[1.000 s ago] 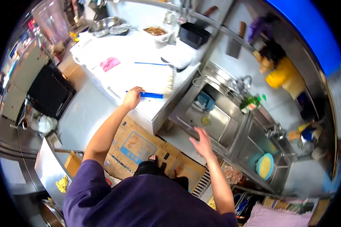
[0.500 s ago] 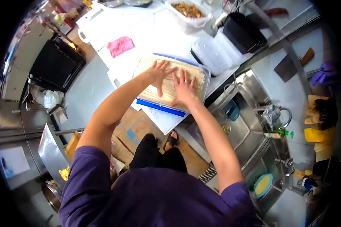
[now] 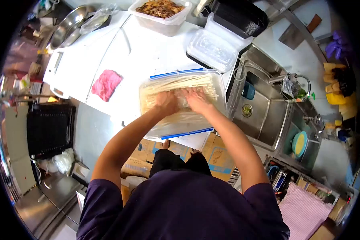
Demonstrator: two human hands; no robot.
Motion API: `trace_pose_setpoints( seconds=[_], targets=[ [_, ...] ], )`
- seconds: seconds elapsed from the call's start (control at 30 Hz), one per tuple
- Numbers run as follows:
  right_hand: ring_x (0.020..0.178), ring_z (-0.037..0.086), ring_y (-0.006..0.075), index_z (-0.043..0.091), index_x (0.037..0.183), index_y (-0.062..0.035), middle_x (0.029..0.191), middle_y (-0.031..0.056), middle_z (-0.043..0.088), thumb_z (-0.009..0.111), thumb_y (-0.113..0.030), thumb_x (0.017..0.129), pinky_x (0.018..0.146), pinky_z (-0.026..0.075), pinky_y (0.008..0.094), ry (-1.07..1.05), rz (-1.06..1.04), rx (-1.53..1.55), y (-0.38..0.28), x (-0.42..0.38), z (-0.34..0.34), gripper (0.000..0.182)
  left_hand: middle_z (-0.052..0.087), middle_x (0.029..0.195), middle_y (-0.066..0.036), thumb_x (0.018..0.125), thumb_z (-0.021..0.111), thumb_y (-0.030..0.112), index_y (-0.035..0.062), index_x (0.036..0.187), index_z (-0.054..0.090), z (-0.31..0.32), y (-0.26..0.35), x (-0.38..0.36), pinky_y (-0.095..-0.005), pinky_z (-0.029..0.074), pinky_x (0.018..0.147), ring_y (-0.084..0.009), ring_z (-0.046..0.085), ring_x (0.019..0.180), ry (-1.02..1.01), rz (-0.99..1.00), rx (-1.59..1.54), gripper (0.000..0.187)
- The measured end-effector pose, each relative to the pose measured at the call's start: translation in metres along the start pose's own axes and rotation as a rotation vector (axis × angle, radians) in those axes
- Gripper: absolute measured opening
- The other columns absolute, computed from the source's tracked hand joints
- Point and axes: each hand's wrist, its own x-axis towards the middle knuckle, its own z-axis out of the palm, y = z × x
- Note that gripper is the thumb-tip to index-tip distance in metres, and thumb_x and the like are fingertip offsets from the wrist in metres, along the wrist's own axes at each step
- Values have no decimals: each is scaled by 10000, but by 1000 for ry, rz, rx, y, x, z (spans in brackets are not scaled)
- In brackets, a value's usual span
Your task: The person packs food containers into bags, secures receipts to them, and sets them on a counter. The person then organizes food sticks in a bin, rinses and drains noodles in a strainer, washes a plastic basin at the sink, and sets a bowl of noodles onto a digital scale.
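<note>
A clear plastic tub [image 3: 223, 86] with blue side clips sits at the table's front edge. It holds a thick layer of long pale noodle-like strips [image 3: 196, 83], with a gap between them at the middle. My left hand [image 3: 167, 102] reaches into that gap, its fingers mostly hidden among the strips. Beside it, my right hand [image 3: 198, 101] presses into the strips with its visible fingers stretched out and apart. Between the hands shows something shiny and translucent [image 3: 182, 99] that I cannot make out.
A pink cloth [image 3: 106, 85] lies left of the tub on the white table [image 3: 148, 52]. Behind stand a tub of brown food [image 3: 160, 26] and clear lidded containers [image 3: 212, 50]. A steel sink [image 3: 264, 116] borders the right side. Steel bowls [image 3: 70, 28] stand far left.
My hands have gone from lying spread on top of the strips to reaching down among them. The strips are now parted at the middle. The view has shifted and turned.
</note>
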Motion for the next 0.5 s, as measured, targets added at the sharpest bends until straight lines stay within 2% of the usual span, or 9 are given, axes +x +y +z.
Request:
trace_pose_setpoints(
  seconds=[0.07, 0.13, 0.17, 0.23, 0.33, 0.37, 0.4, 0.47, 0.5],
  targets=[
    [1309, 457, 343, 389, 1454, -43, 1380, 182, 493, 620, 18, 796, 1100, 314, 611, 48, 17, 20, 2, 1, 9, 700, 673, 1076, -233, 798, 663, 282, -8, 1084, 639, -4, -3, -3, -450, 528, 825, -362, 673, 948, -12, 38, -43, 408],
    [1302, 469, 347, 467, 1396, -35, 1399, 186, 491, 600, 30, 775, 1099, 362, 500, -171, 105, 147, 5, -1, -11, 639, 662, 1080, -254, 822, 622, 231, -8, 1026, 659, -9, -1, -9, -468, 524, 845, -391, 661, 947, -26, 77, -136, 317],
    [1265, 487, 372, 473, 1386, -40, 1364, 183, 519, 602, 66, 751, 1067, 400, 468, -101, 107, 257, 7, 1, -13, 657, 662, 1080, -254, 822, 622, 231, -8, 1026, 659, -10, -1, -15, -468, 524, 845, -391, 661, 947, -31, 100, -119, 317],
    [1243, 501, 377, 507, 1344, -23, 1328, 177, 547, 611, 70, 745, 1053, 415, 458, 11, 99, 352, 7, -13, -27, 614, 673, 1047, -234, 846, 550, 107, -23, 1011, 648, -11, -6, -31, -463, 535, 814, -396, 660, 912, 545, 387, -151, 232],
    [1164, 544, 380, 588, 1216, -1, 1208, 169, 606, 599, 69, 733, 1019, 441, 441, 235, 69, 460, 0, -39, -45, 488, 678, 1024, -210, 843, 512, 16, -21, 1008, 640, -41, -14, -44, -449, 539, 776, -393, 659, 899, 419, 368, -290, 212],
    [1107, 574, 379, 635, 1131, 4, 1124, 167, 636, 578, 63, 727, 998, 451, 435, 352, 65, 484, -3, -47, -49, 412, 675, 1023, -193, 838, 538, 13, 0, 996, 649, -55, -16, -48, -433, 538, 758, -391, 657, 885, 478, 357, -332, 194],
    [1107, 574, 379, 635, 1131, 4, 1124, 167, 636, 578, 63, 727, 998, 451, 435, 370, 85, 483, -5, -53, -48, 412, 670, 1045, -191, 839, 553, 6, 10, 1047, 648, -55, -26, -41, -432, 529, 786, -384, 650, 904, 652, 434, -366, 229],
    [1087, 592, 350, 656, 1097, 14, 1065, 147, 665, 582, 60, 720, 1002, 451, 422, 588, 73, 388, -9, -63, -41, 387, 657, 1066, -203, 837, 530, 9, 7, 1060, 653, -64, -39, -25, -437, 528, 834, -370, 641, 920, 756, 368, -303, 255],
    [1167, 554, 345, 647, 1165, -17, 1259, 166, 597, 642, 10, 781, 1013, 454, 420, 549, 62, 308, -5, -65, -30, 386, 656, 1071, -206, 839, 545, 21, 14, 1094, 653, -63, -49, -12, -440, 526, 841, -374, 640, 929, 741, 359, -272, 277]
  ],
)
